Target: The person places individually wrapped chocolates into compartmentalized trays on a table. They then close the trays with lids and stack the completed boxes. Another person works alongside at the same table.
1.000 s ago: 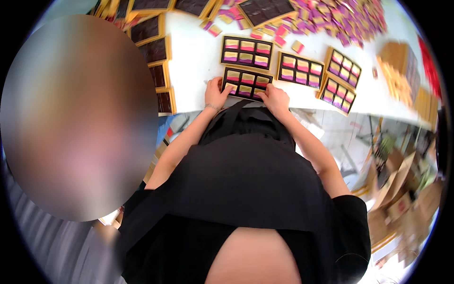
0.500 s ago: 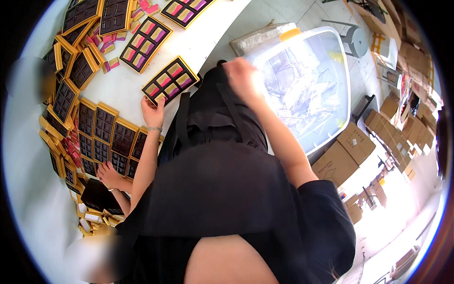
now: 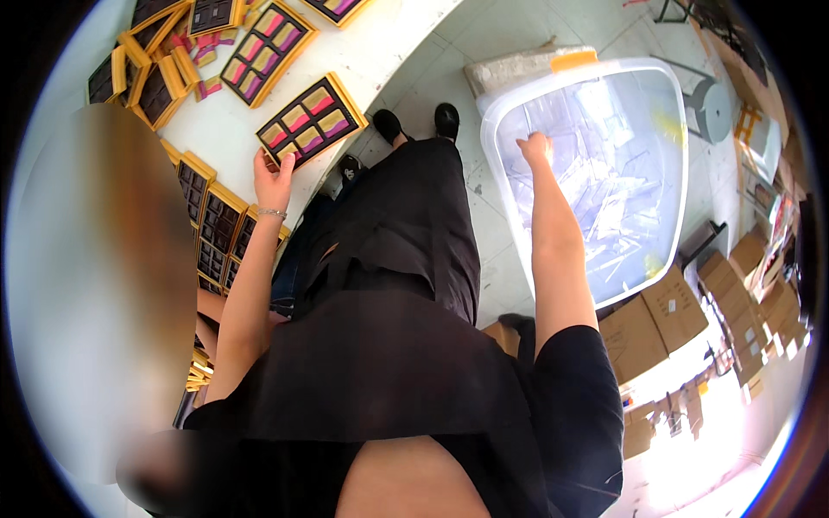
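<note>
My left hand (image 3: pixel 275 180) grips the near corner of a gold-edged compartment box (image 3: pixel 312 124) on the white table, thumb on top. Its black tray has six wells with pieces striped in gold, pink and purple. My right hand (image 3: pixel 537 150) is stretched out over a translucent plastic bin (image 3: pixel 493 164), and its fingers look apart with nothing visible in them. Loose clear plastic pieces (image 3: pixel 596 194) lie in the bin beneath it. Just beyond the box in my left hand lies another filled box (image 3: pixel 268 53).
Several gold-edged boxes with dark trays (image 3: pixel 223 216) line the left side of the table (image 3: pixel 393 34). Loose striped pieces (image 3: pixel 207 86) lie among more boxes at the back. A co-worker's blurred head (image 3: pixel 138 259) covers the left. Cardboard boxes (image 3: pixel 635 337) and a grey stool (image 3: pixel 710 110) stand right.
My right hand has moved right, from above my lap to over the bin. My left hand keeps hold of the box. The co-worker's head has come further into view at the left.
</note>
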### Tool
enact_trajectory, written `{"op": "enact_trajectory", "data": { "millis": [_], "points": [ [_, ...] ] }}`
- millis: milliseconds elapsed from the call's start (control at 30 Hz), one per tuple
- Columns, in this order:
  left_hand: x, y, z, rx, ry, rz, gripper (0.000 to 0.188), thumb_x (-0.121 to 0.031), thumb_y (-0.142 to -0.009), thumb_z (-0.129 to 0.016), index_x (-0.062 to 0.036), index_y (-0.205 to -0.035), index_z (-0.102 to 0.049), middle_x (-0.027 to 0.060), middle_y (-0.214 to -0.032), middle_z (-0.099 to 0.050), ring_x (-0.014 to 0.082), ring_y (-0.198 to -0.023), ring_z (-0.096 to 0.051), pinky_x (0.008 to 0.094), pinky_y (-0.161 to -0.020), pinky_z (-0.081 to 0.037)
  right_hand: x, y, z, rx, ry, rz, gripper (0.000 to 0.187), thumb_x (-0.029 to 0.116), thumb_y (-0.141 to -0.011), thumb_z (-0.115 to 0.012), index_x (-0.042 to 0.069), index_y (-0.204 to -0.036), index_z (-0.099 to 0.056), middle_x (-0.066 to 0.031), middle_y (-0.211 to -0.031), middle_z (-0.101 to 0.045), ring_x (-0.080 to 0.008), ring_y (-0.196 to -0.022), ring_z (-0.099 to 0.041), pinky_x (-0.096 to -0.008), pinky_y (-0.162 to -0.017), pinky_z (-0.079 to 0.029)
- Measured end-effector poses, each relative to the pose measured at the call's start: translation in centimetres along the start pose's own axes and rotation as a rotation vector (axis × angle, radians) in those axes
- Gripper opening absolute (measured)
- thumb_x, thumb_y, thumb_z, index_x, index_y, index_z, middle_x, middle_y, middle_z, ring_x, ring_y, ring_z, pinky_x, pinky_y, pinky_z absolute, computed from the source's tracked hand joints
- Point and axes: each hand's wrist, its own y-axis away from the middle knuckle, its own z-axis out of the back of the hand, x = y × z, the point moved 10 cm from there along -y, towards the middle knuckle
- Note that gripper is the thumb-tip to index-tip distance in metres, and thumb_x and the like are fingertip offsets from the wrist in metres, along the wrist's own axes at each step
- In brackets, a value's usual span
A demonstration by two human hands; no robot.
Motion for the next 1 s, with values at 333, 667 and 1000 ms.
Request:
{"op": "enact_trajectory", "data": {
  "millis": [333, 667, 1000],
  "points": [
    [-7.5, 5.4, 3.9, -0.233, 0.092, -0.092, 0.050, -0.019, -0.090, -0.066, -0.0050, -0.133, -0.044, 0.0108, -0.108, -0.057, 0.0163, -0.087, -0.060, 0.0276, -0.070, -0.052, 2.0, 19.6, 23.8, -0.592, -0.297, 0.184, 0.017, 0.016, -0.088, -0.063, 0.000, -0.096, -0.063, -0.0165, -0.091, -0.068, -0.0259, -0.078, -0.067, -0.0367, -0.066, -0.053],
    [-16.3, 9.3, -3.7, 0.800, 1.035, 0.323, 0.064, -0.004, -0.084, -0.066, -0.0010, -0.140, -0.035, 0.0210, -0.127, -0.057, 0.0345, -0.112, -0.061, 0.0413, -0.083, -0.057, 31.5, 40.0, 19.6, -0.112, 0.155, 1.299, 0.084, 0.025, -0.066, -0.079, 0.008, -0.139, -0.043, -0.0246, -0.148, -0.029, -0.0395, -0.137, -0.028, -0.0570, -0.109, -0.025],
    [3.7, 1.3, 1.1, -0.202, 0.684, 0.361, 0.043, -0.029, -0.095, -0.059, -0.0037, -0.129, -0.052, 0.0058, -0.114, -0.063, 0.0130, -0.093, -0.059, 0.0296, -0.079, -0.048, 43.8, 32.5, 10.0, -0.233, 0.669, 1.567, 0.106, 0.029, -0.058, -0.082, 0.021, -0.148, -0.026, -0.0123, -0.138, -0.036, -0.0322, -0.127, -0.037, -0.0533, -0.094, -0.040]
  ]
}}
